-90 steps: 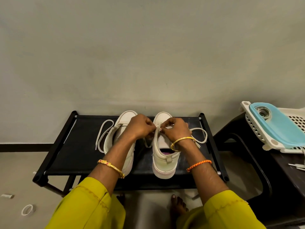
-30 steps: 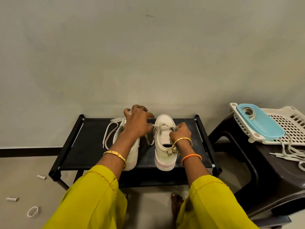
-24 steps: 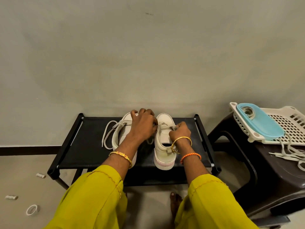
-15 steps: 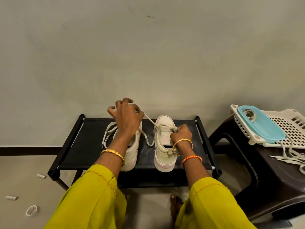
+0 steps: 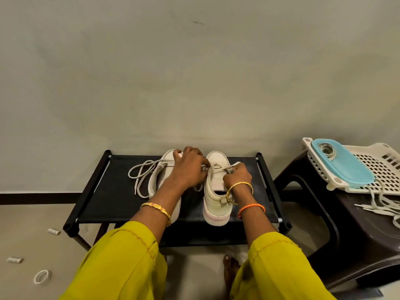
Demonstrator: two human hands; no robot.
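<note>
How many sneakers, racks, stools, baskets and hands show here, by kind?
White lace-up sneakers: 2
Black metal-framed fabric rack: 1
Dark brown plastic stool: 1
White perforated plastic basket: 1
Left hand and right hand, pinching a white shoelace: 2
Total: 7

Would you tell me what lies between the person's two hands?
In the head view, a white shoelace runs from the left hand to the right hand, across the shoe.

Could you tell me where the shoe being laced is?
In the head view, the shoe stands mid-frame on the black rack, just right of the other shoe.
</note>
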